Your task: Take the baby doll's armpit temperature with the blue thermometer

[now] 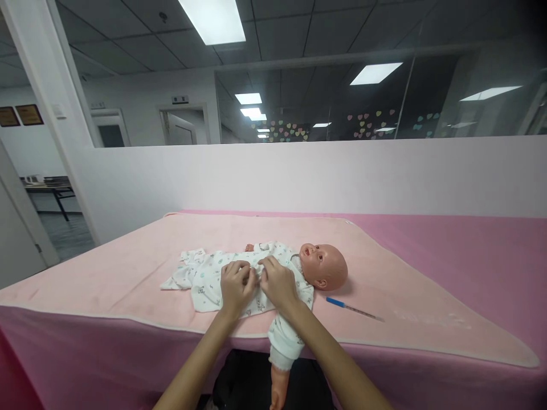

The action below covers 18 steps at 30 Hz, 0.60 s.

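Note:
A baby doll (327, 266) lies on its back across a peach blanket (141, 285), its head to the right. It wears a white patterned baby outfit (207, 287), and one of its arms hangs over the table's front edge. My left hand (237, 285) rests on the outfit's front with curled fingers. Close beside it, my right hand (277, 280) pinches at the same cloth near the chest. The fingertips of both hands meet the fabric, though the exact spot they grip is too small to make out.
A thermometer-like stick with a blue end (335, 302) lies right of the doll, near the front edge. A pink cloth (482, 256) shows under the blanket. Behind the table stands a white half wall (299, 176) with glass above.

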### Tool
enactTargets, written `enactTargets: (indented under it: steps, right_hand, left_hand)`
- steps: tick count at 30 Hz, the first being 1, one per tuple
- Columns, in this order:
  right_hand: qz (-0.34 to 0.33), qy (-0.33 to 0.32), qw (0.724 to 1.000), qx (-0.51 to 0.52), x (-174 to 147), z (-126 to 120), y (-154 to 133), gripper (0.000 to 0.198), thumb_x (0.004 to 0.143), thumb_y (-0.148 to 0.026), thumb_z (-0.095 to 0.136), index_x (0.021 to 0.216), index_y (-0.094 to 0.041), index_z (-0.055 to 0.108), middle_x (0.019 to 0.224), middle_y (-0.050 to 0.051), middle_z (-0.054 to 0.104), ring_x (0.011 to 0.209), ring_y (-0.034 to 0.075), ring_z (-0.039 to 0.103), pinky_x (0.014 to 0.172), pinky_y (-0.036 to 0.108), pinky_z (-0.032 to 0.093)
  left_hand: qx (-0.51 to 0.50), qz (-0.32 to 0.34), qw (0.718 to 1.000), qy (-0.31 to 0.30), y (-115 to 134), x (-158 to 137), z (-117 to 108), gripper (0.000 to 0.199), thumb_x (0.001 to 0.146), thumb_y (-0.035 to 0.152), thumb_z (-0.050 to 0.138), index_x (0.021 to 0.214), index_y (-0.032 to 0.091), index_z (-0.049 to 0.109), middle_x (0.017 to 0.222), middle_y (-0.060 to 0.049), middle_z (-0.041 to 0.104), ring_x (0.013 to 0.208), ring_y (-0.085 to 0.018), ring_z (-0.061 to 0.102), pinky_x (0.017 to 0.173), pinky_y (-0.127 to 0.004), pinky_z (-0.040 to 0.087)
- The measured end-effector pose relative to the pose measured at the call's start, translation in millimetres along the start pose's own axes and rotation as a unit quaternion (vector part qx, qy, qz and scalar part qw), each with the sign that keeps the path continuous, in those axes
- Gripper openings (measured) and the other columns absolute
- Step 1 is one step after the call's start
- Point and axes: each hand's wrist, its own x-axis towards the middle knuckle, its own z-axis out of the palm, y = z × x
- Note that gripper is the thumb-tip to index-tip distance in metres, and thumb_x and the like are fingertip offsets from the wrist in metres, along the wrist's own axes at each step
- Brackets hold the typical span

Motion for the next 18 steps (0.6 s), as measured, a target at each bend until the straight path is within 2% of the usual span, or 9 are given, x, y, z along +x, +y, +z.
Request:
enactTargets:
  steps: [3, 6, 13, 18]
  right_hand:
    - [-0.007, -0.033, 0.999, 0.005, 2.4, 3.8, -9.6, 0.016, 0.079, -0.016, 0.043, 0.075, -0.021, 0.057, 0.070, 0.000, 0.059, 0.052, 0.012, 0.050, 0.046, 0.025, 0.023]
    - [-0.008, -0.028, 1.000, 0.003, -1.4, 9.3, -9.9, 0.015, 0.078, -0.017, 0.044, 0.069, -0.020, 0.056, 0.067, 0.000, 0.057, 0.052, 0.011, 0.048, 0.046, 0.024, 0.022]
    - [-0.012, -0.018, 0.999, 0.048, -11.0, 7.4, -4.1, 0.013, 0.074, -0.016, 0.045, 0.070, -0.020, 0.056, 0.071, -0.001, 0.057, 0.057, 0.010, 0.050, 0.049, 0.022, 0.027]
    - [0.019, 0.008, 0.999, 0.042, -13.4, 9.4, -3.8, 0.016, 0.071, -0.013, 0.044, 0.072, -0.020, 0.058, 0.076, 0.000, 0.057, 0.057, 0.010, 0.050, 0.049, 0.022, 0.028]
  left_hand:
    - [-0.006, 0.001, 1.000, 0.004, 0.6, -0.3, -0.1, 0.027, 0.083, 0.022, 0.044, 0.060, 0.019, 0.057, 0.074, -0.001, 0.060, 0.073, -0.015, 0.052, 0.072, -0.035, 0.035]
    - [0.002, -0.012, 1.000, 0.011, -0.2, -0.8, 0.9, 0.033, 0.083, 0.023, 0.043, 0.054, 0.020, 0.056, 0.068, -0.001, 0.059, 0.068, -0.015, 0.051, 0.069, -0.035, 0.035]
    - [0.036, -0.029, 0.999, 0.010, -2.3, -2.2, 5.8, 0.037, 0.083, 0.023, 0.043, 0.048, 0.018, 0.052, 0.054, 0.000, 0.054, 0.061, -0.014, 0.047, 0.064, -0.034, 0.032]
    - [0.047, -0.026, 0.998, 0.032, -3.4, -2.4, 7.0, 0.039, 0.083, 0.024, 0.042, 0.045, 0.018, 0.045, 0.049, 0.000, 0.051, 0.056, -0.014, 0.044, 0.063, -0.033, 0.031]
